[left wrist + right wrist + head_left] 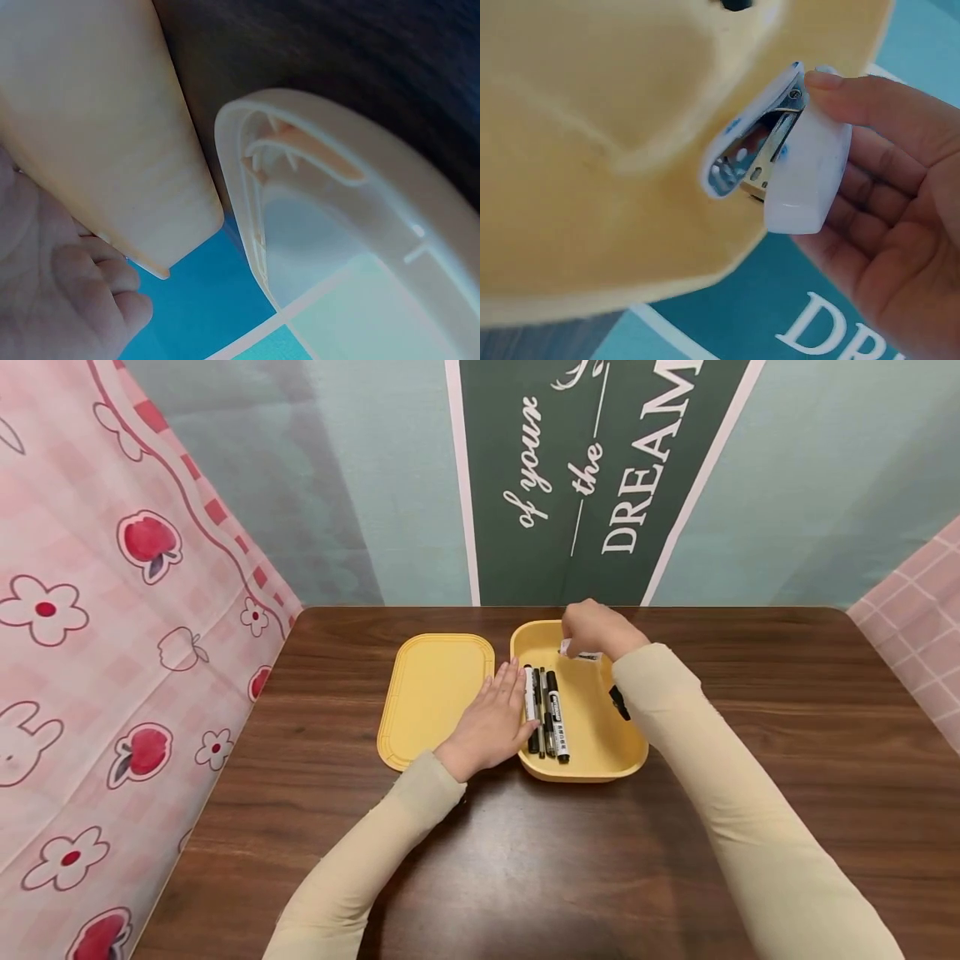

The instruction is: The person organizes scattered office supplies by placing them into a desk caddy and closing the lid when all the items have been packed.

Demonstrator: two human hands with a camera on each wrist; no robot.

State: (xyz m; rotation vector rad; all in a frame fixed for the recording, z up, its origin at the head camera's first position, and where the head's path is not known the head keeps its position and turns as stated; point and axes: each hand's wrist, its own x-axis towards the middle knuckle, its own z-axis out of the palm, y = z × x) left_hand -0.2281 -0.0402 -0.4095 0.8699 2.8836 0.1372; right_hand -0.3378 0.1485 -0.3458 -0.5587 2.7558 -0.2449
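Observation:
My right hand point(600, 628) pinches a white stapler point(802, 172) at the far right part of a yellow bin point(577, 772). In the right wrist view the stapler's jaws stand apart, showing metal inside, and the thumb presses near its hinge end. My left hand point(491, 718) rests on the bin's left rim with its fingers straight. Under and beside it, several pens and markers point(558, 718) lie side by side along the bin's left wall. The bin's outer wall point(112, 135) shows beside the left fingers in the left wrist view.
A yellow lid point(435, 693) lies on the brown wooden table point(525, 877), left of the bin. A small black thing point(619, 702) shows beside the right sleeve; its kind is unclear. Patterned cloths point(322, 485) hang behind the table.

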